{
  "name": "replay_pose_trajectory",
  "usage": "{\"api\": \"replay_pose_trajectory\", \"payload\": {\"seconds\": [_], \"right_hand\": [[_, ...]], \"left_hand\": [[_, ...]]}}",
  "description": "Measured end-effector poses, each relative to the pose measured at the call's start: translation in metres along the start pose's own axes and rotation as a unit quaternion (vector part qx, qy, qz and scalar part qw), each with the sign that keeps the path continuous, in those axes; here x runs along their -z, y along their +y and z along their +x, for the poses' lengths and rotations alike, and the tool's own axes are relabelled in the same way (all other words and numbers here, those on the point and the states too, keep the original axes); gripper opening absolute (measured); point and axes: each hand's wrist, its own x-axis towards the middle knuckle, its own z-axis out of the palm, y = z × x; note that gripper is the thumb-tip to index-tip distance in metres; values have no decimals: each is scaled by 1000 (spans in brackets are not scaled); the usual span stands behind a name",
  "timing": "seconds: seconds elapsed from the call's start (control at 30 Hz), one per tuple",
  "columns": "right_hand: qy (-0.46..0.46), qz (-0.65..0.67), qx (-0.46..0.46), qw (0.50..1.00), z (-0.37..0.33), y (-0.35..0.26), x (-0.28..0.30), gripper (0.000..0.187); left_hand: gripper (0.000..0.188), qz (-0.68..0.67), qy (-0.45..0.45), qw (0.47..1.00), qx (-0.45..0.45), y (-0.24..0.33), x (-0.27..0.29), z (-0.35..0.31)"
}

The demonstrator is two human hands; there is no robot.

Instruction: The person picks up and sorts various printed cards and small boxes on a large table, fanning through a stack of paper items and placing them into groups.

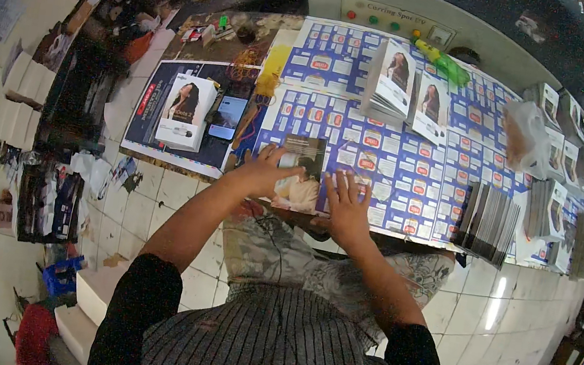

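A small dark-topped printed leaflet (308,151) with a photo on its lower part lies at the table's near edge, between my hands. My left hand (265,172) rests over its left side, fingers stretched out and thumb reaching across the photo. Just beyond the leaflet's right edge, my right hand (346,202) lies on the blue-and-white printed sheets, its fingers spread. Neither hand grips anything visible. The leaflet's lower left corner is covered by my left hand.
Stacked white booklets (391,84) stand at the back, beside another booklet (432,109). A green bottle (442,61) lies behind them. At left are a booklet pile (185,114) and a phone (227,118). Rows of booklets (488,221) and a plastic bag (524,136) are at right.
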Motion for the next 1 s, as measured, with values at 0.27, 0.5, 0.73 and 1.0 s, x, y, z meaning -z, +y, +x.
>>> {"api": "replay_pose_trajectory", "payload": {"seconds": [0.27,0.5,0.73,1.0], "right_hand": [[0,-10,145,989,-7,-14,-32,48],[99,136,201,965,-3,-16,-15,30],[63,234,95,965,-19,-19,59,32],[312,-89,-537,778,-175,303,142,87]], "left_hand": [[56,-109,88,988,66,16,-14,-4],[52,-672,79,725,127,84,12,-10],[27,-706,284,630,155,47,-8,4],[44,-499,307,780,220,-78,-63,69]]}}
